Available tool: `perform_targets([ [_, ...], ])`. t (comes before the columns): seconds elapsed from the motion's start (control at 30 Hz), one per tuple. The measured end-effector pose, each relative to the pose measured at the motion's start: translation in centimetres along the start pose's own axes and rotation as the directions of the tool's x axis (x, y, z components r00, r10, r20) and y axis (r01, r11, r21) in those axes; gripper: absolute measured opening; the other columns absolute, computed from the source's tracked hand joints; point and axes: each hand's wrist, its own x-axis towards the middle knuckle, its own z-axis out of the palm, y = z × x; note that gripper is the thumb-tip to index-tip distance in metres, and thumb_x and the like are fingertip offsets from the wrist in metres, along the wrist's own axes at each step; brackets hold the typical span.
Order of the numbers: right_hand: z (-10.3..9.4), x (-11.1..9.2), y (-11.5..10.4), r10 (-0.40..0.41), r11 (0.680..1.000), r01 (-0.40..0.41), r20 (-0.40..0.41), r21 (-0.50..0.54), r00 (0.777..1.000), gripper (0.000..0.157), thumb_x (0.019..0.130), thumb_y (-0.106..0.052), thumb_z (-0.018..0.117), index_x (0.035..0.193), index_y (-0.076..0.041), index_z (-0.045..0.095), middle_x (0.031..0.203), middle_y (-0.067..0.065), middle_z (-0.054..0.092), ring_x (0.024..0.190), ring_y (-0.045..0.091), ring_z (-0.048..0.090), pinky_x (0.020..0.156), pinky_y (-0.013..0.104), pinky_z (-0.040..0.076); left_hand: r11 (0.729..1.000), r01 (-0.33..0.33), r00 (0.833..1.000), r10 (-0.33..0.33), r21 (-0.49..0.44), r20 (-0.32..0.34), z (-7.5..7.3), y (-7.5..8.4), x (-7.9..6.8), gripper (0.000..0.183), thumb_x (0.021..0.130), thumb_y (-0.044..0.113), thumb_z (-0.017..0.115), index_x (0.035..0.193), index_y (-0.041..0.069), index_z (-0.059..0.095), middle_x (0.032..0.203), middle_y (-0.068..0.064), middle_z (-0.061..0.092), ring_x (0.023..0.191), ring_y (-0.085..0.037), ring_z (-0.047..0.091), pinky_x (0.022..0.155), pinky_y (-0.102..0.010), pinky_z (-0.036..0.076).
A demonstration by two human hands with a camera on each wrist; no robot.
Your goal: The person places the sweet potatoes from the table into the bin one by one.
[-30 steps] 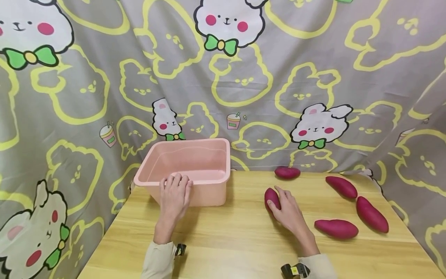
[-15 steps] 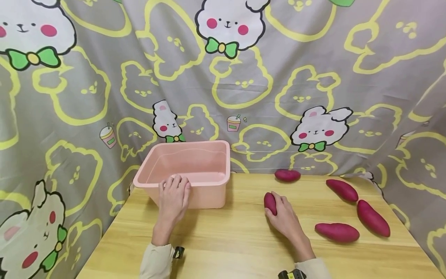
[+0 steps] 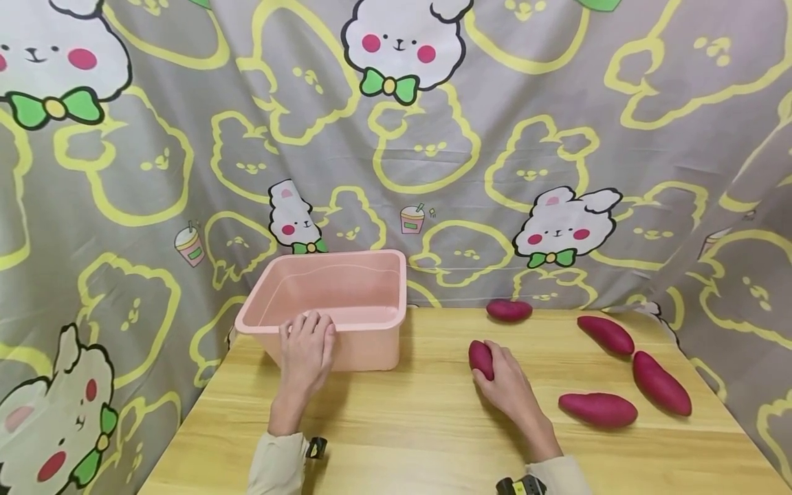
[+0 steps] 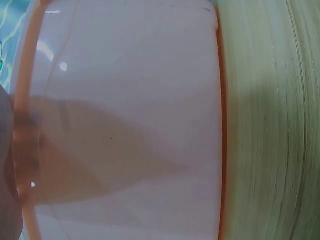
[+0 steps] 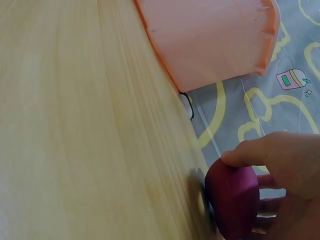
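A pink plastic bin (image 3: pixel 370 349) stands at the back left of the table. My left hand (image 3: pixel 306 354) grips its front rim, fingers bent over the edge; in the left wrist view the bin's outer wall (image 4: pixel 125 125) fills most of the picture. To the right of the bin, my right hand (image 3: pixel 510 381) holds a purple sweet potato (image 3: pixel 480 359) low over the table. Seen from the right wrist, the thumb lies on one side of the sweet potato (image 5: pixel 232 200) and the other fingers on the far side, partly hidden behind it.
Several more purple sweet potatoes lie on the wooden table (image 3: pixel 402 440): one at the back (image 3: pixel 509 311), the others toward the right, including the nearest one (image 3: pixel 597 410). A grey patterned curtain (image 3: pixel 445 158) hangs right behind the table and along its sides.
My right thumb has shifted from the top of the sweet potato to its near side, and the sweet potato has turned slightly. My left hand stays on the bin's rim.
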Motion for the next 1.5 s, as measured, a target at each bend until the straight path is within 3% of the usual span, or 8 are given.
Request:
perform_targets([
  [0.57,-0.5,0.0,0.2,0.019,1.000,-0.019,-0.019,0.014,1.000,0.062,0.091,-0.013,0.072,0.146,0.001,0.047,0.122,0.026,0.057,0.096,0.039,0.062,0.079,0.054,0.054,1.000,-0.002,1.000,0.002,0.011,0.006,-0.4,-0.4,0.0,0.034,0.108,0.030,0.032,0.092,0.012,0.056,0.093,-0.008,0.056,0.093,-0.035,0.052,0.091,-0.056,0.034],
  [1.1,-1.2,0.8,-0.7,-0.086,0.996,0.090,-0.129,0.027,0.988,0.062,0.087,-0.009,0.075,0.143,0.001,0.050,0.121,0.027,0.057,0.094,0.041,0.062,0.076,0.055,0.054,1.000,-0.004,1.000,0.004,0.022,0.001,-0.1,-0.5,0.3,0.037,0.109,0.031,0.029,0.092,0.012,0.057,0.094,-0.008,0.057,0.096,-0.035,0.053,0.091,-0.055,0.033],
  [1.5,-1.6,1.5,-2.1,-0.119,0.991,0.126,-0.145,0.040,0.982,0.064,0.088,-0.011,0.074,0.147,-0.003,0.049,0.131,0.025,0.056,0.103,0.042,0.062,0.081,0.058,0.053,1.000,0.010,1.000,-0.010,0.003,0.009,0.1,-0.7,0.0,0.034,0.108,0.029,0.032,0.092,0.013,0.057,0.094,-0.008,0.058,0.096,-0.034,0.053,0.092,-0.055,0.034],
])
